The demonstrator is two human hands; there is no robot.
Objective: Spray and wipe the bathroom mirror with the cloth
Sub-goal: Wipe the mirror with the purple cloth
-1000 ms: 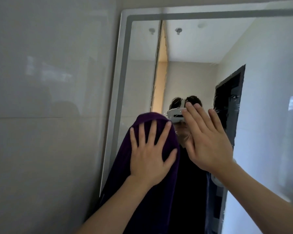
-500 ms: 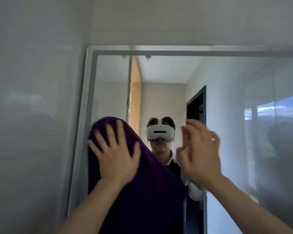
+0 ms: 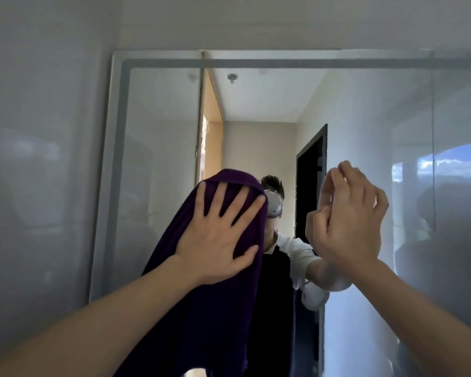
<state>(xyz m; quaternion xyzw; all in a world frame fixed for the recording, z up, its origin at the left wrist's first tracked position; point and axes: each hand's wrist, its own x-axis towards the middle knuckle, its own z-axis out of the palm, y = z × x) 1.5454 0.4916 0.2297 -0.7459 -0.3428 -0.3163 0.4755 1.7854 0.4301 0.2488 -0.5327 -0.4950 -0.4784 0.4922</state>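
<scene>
Wiping is in hand: the left hand, fingers spread flat, presses the purple cloth against the bathroom mirror; the right hand hovers loosely curled, empty. Next: sweep toward uncleaned glass.

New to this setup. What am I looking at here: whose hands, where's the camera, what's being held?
There is no robot here: a person is cleaning, filmed by one wide-angle camera worn on their head, looking forward at their own hands. The single current picture is that head view.

In front is a wall-mounted bathroom mirror with a pale frame, set between grey tiled walls. The figure wearing a headset in the glass is the person's own reflection.

The left hand is spread flat, fingers straight, pressing a dark purple cloth against the mirror; the cloth hangs down below the hand. The right hand is raised close to the glass with loosely bent fingers and holds nothing. No spray bottle shows in this picture.
</scene>
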